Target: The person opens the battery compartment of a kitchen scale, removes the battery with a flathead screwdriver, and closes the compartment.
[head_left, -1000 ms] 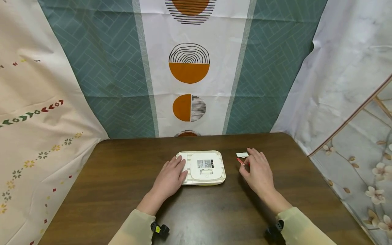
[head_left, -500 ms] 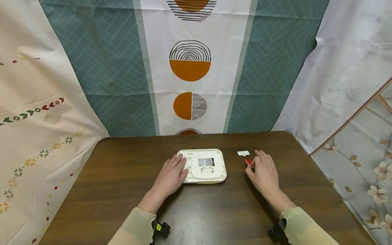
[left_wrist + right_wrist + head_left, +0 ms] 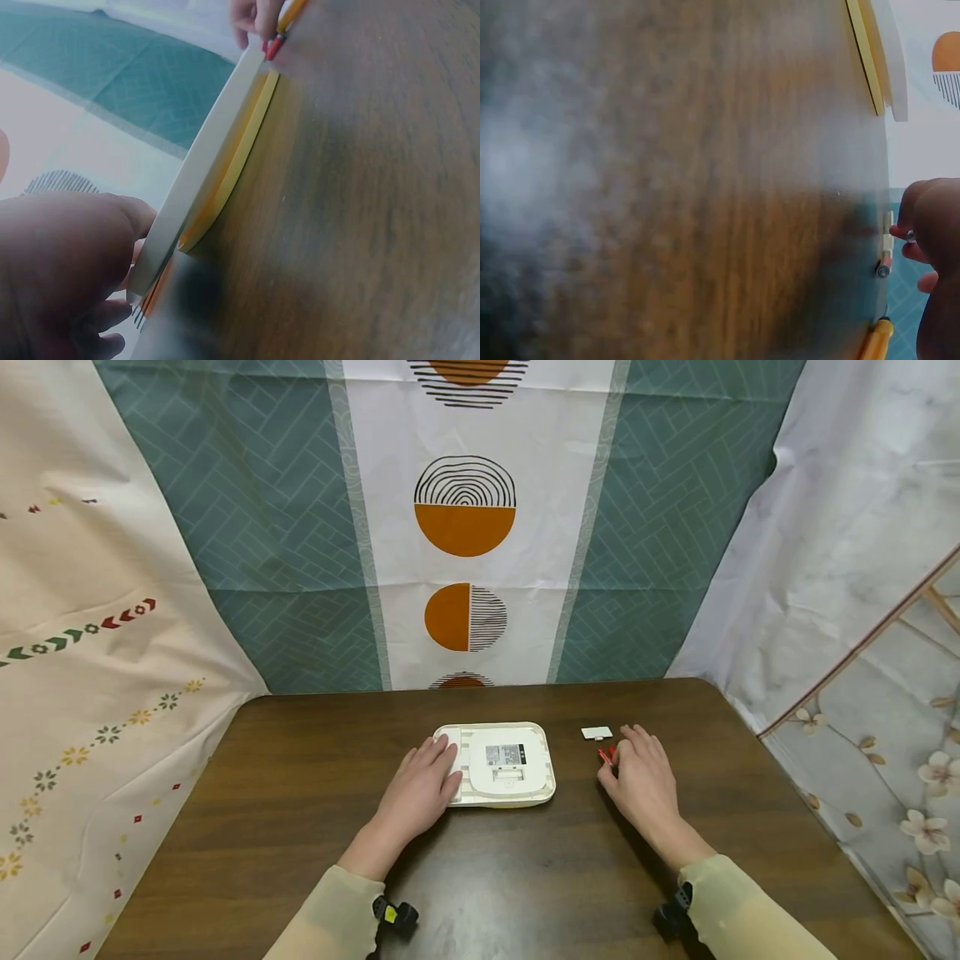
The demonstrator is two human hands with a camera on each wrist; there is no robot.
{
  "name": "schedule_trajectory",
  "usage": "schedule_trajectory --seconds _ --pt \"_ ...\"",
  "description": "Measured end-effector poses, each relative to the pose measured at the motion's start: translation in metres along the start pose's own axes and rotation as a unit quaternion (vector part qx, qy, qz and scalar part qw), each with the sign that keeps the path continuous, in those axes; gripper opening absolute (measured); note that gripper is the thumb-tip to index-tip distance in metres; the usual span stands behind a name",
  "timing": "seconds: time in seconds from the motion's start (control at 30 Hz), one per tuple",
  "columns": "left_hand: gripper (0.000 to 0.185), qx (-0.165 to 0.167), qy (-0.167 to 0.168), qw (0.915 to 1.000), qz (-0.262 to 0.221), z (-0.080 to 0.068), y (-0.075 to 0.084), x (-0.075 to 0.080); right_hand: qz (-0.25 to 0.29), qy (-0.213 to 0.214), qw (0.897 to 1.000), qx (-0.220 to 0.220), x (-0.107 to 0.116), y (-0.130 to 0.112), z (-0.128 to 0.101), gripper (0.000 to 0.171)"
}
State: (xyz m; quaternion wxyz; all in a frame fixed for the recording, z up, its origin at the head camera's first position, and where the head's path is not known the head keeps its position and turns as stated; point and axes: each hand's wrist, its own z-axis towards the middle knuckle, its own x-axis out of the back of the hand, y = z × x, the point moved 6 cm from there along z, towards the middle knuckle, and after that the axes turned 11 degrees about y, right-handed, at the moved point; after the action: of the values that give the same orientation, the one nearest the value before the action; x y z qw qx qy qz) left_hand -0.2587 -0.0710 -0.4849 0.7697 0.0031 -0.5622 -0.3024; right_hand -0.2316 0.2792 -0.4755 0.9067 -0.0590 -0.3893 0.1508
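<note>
Fingers [image 3: 628,745] of the right hand [image 3: 642,781] curl round a small red-tipped tool [image 3: 604,755], pinching it low against the counter [image 3: 300,827]; the right wrist view shows an orange handle and a small tip beside those curled fingers, though the tool's exact kind is too blurred to tell; the tool's red end points toward the device, with a gap of bare wood between them; just beyond the right hand lies a small white card [image 3: 596,732], flat and apart from the fingertips; fingers of the left hand [image 3: 420,793] lie straight and relaxed, pressing on the near-left corner of the white device [image 3: 504,764], holding nothing; that device lies flat in the middle of the counter with its labelled side up, a grey sticker at its centre; the left wrist view shows its thin edge, a yellowish layer under a white one, resting on the wood; both forearms wear pale green sleeves [image 3: 330,918]; behind the counter hang patterned cloths, teal with a white strip bearing orange half-circles [image 3: 463,527], floral ones to either side.
</note>
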Motion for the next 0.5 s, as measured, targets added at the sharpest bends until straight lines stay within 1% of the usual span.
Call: schedule_trajectory --seconds 0.27,0.5 --pt "0.056 0.001 0.000 1.0000 0.002 0.000 -0.001 -0.001 -0.018 -0.031 0.999 -0.007 -0.007 0.003 0.003 0.024" --pt "0.056 0.004 -0.006 1.0000 0.003 0.000 -0.001 -0.002 -0.029 -0.051 0.998 -0.017 -0.012 0.004 0.003 0.028"
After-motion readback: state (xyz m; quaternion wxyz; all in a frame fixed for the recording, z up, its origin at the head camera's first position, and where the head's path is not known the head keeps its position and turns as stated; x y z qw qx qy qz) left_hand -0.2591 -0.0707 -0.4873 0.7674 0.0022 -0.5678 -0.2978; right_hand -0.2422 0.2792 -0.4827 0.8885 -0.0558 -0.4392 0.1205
